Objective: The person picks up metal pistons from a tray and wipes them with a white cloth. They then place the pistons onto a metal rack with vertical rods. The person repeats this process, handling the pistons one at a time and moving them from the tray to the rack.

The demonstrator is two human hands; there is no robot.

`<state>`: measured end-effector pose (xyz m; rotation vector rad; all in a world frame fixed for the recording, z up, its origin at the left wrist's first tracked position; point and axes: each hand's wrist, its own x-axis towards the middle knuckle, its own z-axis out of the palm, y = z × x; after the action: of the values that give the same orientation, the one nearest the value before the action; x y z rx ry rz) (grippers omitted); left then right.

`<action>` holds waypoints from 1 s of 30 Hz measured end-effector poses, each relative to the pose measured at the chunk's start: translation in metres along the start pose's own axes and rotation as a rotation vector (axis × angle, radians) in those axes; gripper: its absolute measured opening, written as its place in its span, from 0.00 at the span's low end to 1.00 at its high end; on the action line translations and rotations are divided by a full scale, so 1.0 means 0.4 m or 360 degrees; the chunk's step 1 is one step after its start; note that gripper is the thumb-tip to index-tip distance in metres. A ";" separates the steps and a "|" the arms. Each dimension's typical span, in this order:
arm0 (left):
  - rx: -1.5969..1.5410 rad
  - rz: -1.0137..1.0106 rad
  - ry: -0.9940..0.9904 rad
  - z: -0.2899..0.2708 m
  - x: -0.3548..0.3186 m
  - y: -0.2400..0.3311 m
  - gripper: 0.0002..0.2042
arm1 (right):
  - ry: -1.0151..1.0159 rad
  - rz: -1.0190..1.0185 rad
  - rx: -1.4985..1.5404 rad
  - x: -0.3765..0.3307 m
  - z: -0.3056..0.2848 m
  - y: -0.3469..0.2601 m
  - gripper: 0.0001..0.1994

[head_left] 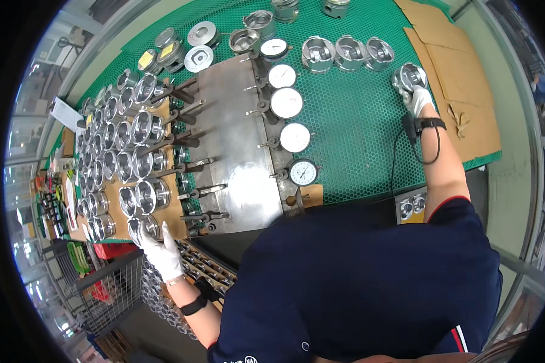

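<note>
My left hand, in a white glove, is at the near end of the rows of pistons on the left. Its fingers and thumb reach round a shiny metal piston, which the glove partly covers. Far to the right, my right hand, also gloved, grips another piston with its hollow side showing. That piston is over the green mat, beside a sheet of brown cardboard. Three more pistons stand in a row to its left.
A steel plate carries several dial gauges along its right side and metal arms along its left. Several pistons fill the cardboard on the left; others lie at the back. A wire cage stands below the bench.
</note>
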<state>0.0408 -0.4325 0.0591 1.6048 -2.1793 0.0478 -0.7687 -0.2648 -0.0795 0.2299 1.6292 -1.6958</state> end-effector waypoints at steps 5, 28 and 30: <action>0.0660 -0.0290 -0.0097 -0.004 -0.027 -0.072 0.36 | 0.0106 0.0152 0.0199 0.172 0.070 -0.070 0.12; 0.0502 -0.0206 -0.0832 -0.003 0.075 -0.280 0.26 | -0.0573 -0.0485 -0.0466 -0.725 0.325 0.123 0.20; -0.0133 -0.0521 -0.0910 -0.063 0.098 -0.201 0.21 | -0.0663 -0.0557 -0.0592 -0.801 0.361 0.132 0.20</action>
<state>0.1132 -0.4875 0.0781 2.0908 -2.2211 -0.6649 -0.4604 -0.2669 0.0976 -0.5830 1.6822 -1.5119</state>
